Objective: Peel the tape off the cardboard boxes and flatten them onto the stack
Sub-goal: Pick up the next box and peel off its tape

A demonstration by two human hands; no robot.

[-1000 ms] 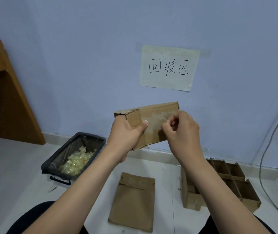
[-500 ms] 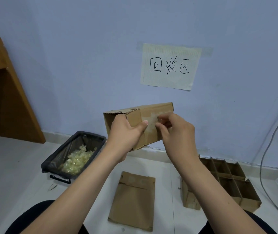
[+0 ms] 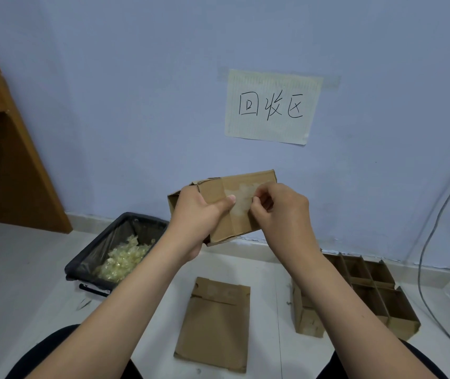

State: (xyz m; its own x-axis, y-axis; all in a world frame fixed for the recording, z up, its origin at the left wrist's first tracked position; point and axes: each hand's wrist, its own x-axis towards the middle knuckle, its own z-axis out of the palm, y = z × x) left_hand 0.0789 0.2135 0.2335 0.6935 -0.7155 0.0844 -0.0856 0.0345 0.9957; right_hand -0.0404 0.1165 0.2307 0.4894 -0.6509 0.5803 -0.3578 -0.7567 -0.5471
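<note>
I hold a small brown cardboard box (image 3: 241, 184) up in front of the wall. My left hand (image 3: 199, 217) grips its left end, thumb pressed on the front face. A strip of clear tape (image 3: 243, 198) runs down that face. My right hand (image 3: 278, 212) pinches the tape at its right edge with thumb and forefinger. On the floor below lies a flattened cardboard box (image 3: 215, 324), the stack.
A black bin (image 3: 87, 258) lined with plastic and holding balled-up tape sits on the floor at the left. A cardboard box with dividers (image 3: 376, 294) stands at the right. A wooden desk side (image 3: 8, 165) is far left, and a grey cable (image 3: 431, 242) hangs at the right.
Both hands and the box have drifted left and slightly down. My right hand moved from the box's right edge toward the middle of the tape, and now pinches it.
</note>
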